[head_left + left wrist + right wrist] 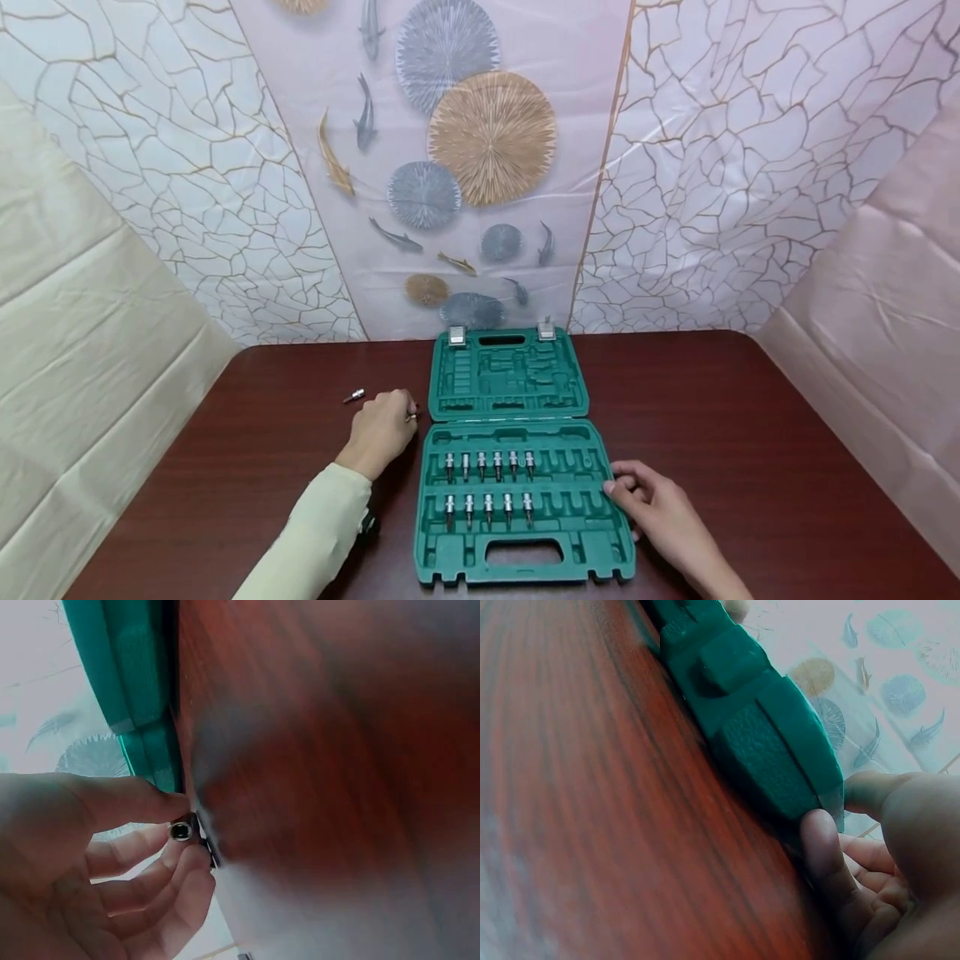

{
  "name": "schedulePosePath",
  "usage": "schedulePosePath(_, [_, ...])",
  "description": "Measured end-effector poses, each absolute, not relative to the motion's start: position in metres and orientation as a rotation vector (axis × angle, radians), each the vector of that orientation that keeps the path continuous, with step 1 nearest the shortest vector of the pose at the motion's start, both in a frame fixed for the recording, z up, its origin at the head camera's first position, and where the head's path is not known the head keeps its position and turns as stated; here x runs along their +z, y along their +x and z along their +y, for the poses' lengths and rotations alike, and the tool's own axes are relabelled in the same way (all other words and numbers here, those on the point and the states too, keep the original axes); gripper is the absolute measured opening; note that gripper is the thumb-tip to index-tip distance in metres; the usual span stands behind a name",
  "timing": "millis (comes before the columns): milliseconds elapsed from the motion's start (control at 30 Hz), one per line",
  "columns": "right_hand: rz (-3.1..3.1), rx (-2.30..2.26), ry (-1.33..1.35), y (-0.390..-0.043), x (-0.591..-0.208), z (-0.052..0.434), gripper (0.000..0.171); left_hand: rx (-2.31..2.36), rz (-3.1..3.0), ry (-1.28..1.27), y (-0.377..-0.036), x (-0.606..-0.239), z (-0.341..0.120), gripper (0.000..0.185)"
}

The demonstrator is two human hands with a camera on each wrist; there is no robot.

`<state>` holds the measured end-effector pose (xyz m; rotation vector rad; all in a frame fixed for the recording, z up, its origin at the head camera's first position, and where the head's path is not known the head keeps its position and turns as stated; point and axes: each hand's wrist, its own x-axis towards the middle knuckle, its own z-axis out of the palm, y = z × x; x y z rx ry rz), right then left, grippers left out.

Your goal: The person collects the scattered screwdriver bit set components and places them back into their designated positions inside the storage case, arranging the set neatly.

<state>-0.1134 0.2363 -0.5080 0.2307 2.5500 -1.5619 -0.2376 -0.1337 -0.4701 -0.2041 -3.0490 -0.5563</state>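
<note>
On the table lies an open green plastic tool case (pixel 517 487), its lid (pixel 510 383) folded back. Bit sockets with chrome ends sit in two rows in the case; one is this bit socket (pixel 488 507) in the front row. My left hand (pixel 381 429), left of the lid, pinches a bit socket (pixel 181 830) between thumb and fingers; its square opening faces the left wrist camera. At the right side of the case, my right hand (pixel 660 508) grips the edge, thumb on the rim and a finger (pixel 821 832) against the outer wall.
Another bit socket (pixel 355 396) lies loose on the dark wooden table (pixel 675 400), left of the lid. Two metal latches, including this latch (pixel 457 336), stand on the lid's far edge. Patterned cloth (pixel 480 250) hangs behind the table.
</note>
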Motion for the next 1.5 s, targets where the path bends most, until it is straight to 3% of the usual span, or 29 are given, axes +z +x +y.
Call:
schedulePosePath(400, [2.523,-1.557,0.247,-0.115,-0.506,0.237,0.055,-1.045,-2.997,-0.258,-0.229,-0.469,-0.145,0.01])
schedulePosePath(967, [2.545,-1.543,0.23,-0.115,-0.508,0.237,0.056,-0.937,-2.918,-0.678,-0.212,-0.459,-0.123,0.014])
schedulePosePath(1500, [2.551,-1.532,0.224,-0.116,-0.508,0.237,0.057,-1.208,-2.919,-0.709,-0.206,-0.455,-0.108,0.016])
